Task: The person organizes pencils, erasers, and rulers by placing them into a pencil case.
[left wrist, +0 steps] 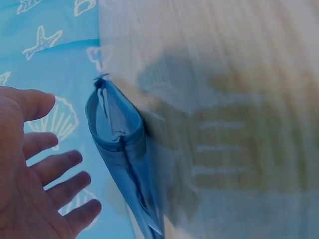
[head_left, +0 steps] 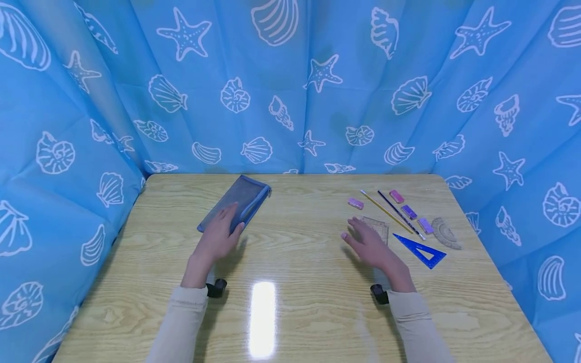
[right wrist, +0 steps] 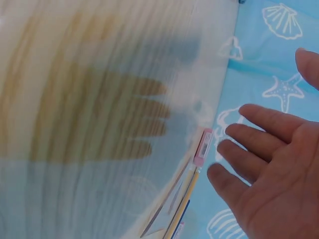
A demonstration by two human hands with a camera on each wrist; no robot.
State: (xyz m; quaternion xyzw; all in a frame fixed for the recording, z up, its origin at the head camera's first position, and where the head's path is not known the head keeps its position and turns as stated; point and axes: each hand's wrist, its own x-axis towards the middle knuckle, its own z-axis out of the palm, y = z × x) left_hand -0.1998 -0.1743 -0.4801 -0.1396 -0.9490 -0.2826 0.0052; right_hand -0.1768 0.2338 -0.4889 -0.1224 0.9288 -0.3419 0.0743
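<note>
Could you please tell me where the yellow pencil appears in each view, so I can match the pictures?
Head: yellow pencil right of centre, beside a dark pencil.
Left wrist: not in it.
Right wrist: yellow pencil at the bottom, slightly right of centre.
Shared landmark: the blue shell-print curtain.

A blue seashell-print curtain (head_left: 336,111) hangs behind the table (head_left: 313,302).

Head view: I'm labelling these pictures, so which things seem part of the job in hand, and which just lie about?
Probably in the job, judging by nearness:
- blue pouch, by the left hand
- clear drawing tool, partly hidden by the right hand

Seemingly just lying about:
- four erasers
- yellow pencil
- dark pencil
- blue set square
- clear protractor
</note>
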